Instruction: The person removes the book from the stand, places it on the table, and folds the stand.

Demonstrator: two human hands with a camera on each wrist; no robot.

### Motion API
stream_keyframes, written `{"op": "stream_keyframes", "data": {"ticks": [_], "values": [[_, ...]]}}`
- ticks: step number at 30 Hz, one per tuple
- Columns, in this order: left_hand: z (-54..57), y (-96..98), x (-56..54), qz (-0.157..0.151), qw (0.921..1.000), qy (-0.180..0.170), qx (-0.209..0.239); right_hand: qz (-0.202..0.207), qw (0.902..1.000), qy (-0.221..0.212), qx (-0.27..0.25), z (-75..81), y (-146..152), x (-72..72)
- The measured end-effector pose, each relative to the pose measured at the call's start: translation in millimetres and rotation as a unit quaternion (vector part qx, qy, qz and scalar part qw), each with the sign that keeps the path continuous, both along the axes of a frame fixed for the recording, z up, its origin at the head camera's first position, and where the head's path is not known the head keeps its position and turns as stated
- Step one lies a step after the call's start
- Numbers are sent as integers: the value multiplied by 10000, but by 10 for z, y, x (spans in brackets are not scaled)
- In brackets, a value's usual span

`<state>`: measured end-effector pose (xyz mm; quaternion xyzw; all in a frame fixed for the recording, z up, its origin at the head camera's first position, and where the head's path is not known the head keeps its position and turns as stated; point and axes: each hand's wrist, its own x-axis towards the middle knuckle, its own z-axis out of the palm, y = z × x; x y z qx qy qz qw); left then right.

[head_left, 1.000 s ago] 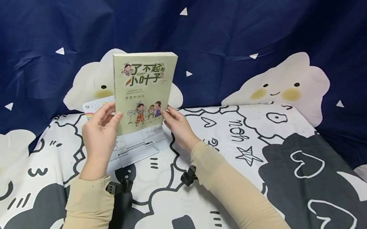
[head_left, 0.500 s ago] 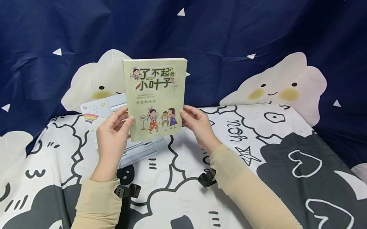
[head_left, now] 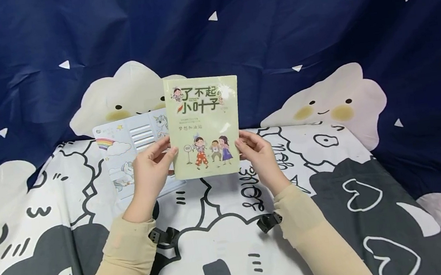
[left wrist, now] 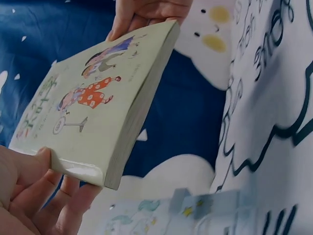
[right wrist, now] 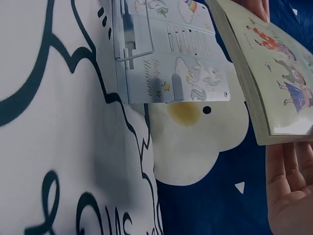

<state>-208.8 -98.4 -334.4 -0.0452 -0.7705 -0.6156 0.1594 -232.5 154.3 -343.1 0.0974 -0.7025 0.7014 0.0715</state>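
Observation:
A pale green paperback book with cartoon children on its cover is held up in the air, cover facing the head camera. My left hand pinches its left edge, thumb in front and fingers behind. On the opposite edge my right hand grips it the same way. The left wrist view shows the book tilted, its page block visible. Behind it and to the left stands a light blue book stand with a rainbow and unicorns; the book hides part of it. A wire holder shows at its front in the right wrist view.
The stand rests on a table under a black-and-white patterned cloth. A dark blue curtain with clouds and white triangles hangs right behind the table. A black wrist strap sits on the left sleeve.
Both hands have moved the book right and somewhat downward, away from the stand. More of the stand's left side now shows. The book has turned to face the head camera more squarely.

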Motion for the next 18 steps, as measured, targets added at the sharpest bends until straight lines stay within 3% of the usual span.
{"op": "stream_keyframes", "data": {"ticks": [5, 18], "values": [[-77, 97, 48, -261, 9991, -255, 223, -41, 9998, -126, 134, -38, 133, 110], [-237, 344, 101, -654, 9954, -694, 49, 27, 9973, -705, 199, -109, 479, 311]]}}
